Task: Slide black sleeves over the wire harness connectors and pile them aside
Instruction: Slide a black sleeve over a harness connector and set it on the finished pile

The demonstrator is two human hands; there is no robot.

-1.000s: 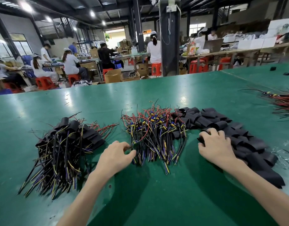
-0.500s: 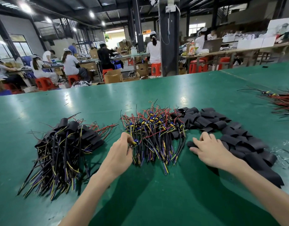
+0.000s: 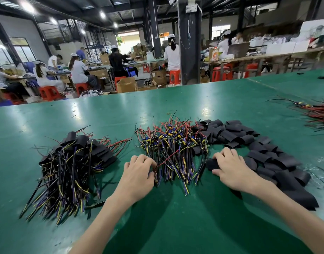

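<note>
pinch of left hand (image 3: pixel 137 173) on harness wires (image 3: pixel 175 153), grip of right hand (image 3: pixel 230 169) on black sleeve (image 3: pixel 211 163)

Three wire piles (image 3: pixel 71 171) (image 3: pixel 175 149) (image 3: pixel 318 114), one sleeve pile (image 3: pixel 258 154)

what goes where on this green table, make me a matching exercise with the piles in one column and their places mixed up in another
Things:
1. sleeved harness pile
2. bare harness pile
3. loose black sleeves
4. red wire bundle

Places:
A. far right edge of the picture
B. left of the left hand
C. at the right hand, trailing right
D. between both hands

Pairs: 1-B, 2-D, 3-C, 4-A
</note>
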